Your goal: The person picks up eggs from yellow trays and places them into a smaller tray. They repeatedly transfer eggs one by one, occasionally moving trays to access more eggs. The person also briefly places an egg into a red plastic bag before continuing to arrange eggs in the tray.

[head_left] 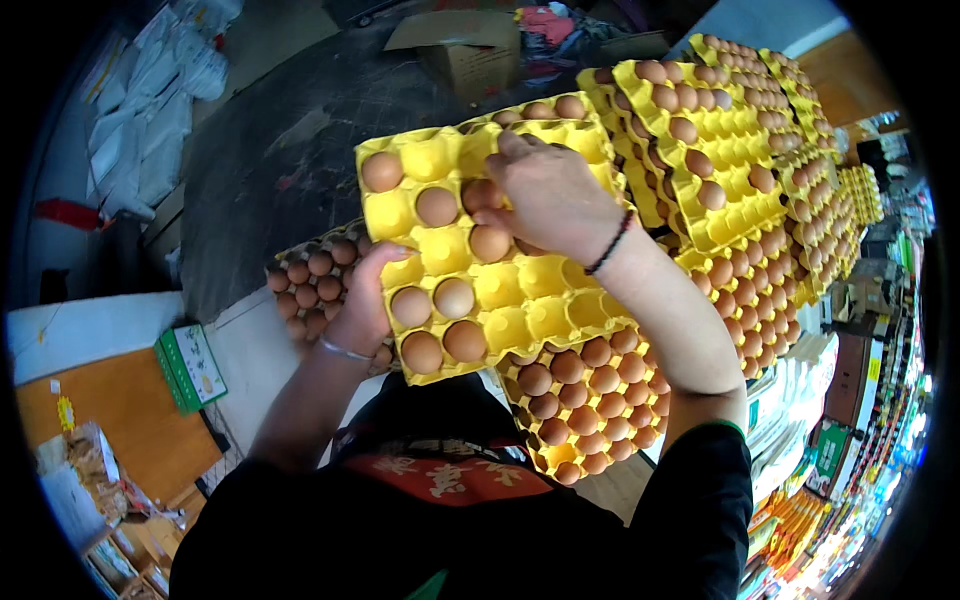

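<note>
A yellow egg tray point(520, 290) is in front of me, part filled with brown eggs, with several cups bare. My left hand point(367, 295) grips its left edge, thumb over the rim and fingers hidden beneath. Over the tray's middle, my right hand point(555, 195) bends its fingers and thumb around a brown egg point(480, 194); its palm hides part of the cups. Next to the thumb sits another egg point(490, 243). More eggs stand along the tray's left side, among them an egg point(437, 207) and a lower egg point(464, 341).
Below the held tray are a filled egg tray point(590, 400) and, at left, a darker tray of eggs point(318, 283). Stacked yellow trays point(735, 200) rise at right. A dark round table point(290, 150) lies beyond, with a cardboard box point(475, 65). A green box point(190, 368) stands left.
</note>
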`<state>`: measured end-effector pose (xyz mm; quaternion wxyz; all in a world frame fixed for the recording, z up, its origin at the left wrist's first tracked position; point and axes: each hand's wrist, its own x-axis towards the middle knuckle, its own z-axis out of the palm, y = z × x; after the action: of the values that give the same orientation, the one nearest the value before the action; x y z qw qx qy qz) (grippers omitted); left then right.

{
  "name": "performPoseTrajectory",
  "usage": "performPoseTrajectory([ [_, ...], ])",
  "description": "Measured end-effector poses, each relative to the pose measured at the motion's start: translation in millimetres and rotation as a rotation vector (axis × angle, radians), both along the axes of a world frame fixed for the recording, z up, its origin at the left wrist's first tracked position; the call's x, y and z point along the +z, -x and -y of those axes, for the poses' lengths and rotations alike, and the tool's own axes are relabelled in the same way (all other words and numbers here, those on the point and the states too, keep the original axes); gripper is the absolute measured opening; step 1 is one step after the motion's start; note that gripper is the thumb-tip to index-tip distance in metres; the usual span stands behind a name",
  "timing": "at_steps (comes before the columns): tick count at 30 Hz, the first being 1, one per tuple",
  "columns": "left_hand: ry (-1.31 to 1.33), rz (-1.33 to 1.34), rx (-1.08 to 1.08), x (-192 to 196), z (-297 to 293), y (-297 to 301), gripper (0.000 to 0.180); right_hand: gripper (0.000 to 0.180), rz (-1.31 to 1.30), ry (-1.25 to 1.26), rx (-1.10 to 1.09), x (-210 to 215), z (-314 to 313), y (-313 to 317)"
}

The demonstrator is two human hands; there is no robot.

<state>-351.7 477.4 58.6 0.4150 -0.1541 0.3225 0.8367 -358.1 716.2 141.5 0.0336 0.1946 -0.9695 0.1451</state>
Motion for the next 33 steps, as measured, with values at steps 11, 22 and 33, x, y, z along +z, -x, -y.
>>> performPoseTrajectory([
  [11, 0.244, -0.093, -0.022, 14.1, -6.9, -6.6, 0.055, 0.027, 0.146, 0.085, 0.226, -8.1, -23.8, 25.9],
  [22, 0.243, -0.108, -0.031, 32.5, -11.0, -13.2, 0.056, 0.047, -0.260, 0.298, -0.748, 10.0, -198.3, -15.8],
  [33, 0.123, -0.052, 0.026, 18.4, -7.2, -4.4, 0.046, 0.058, 0.104, -0.151, -1.136, -7.5, -238.4, 3.0],
])
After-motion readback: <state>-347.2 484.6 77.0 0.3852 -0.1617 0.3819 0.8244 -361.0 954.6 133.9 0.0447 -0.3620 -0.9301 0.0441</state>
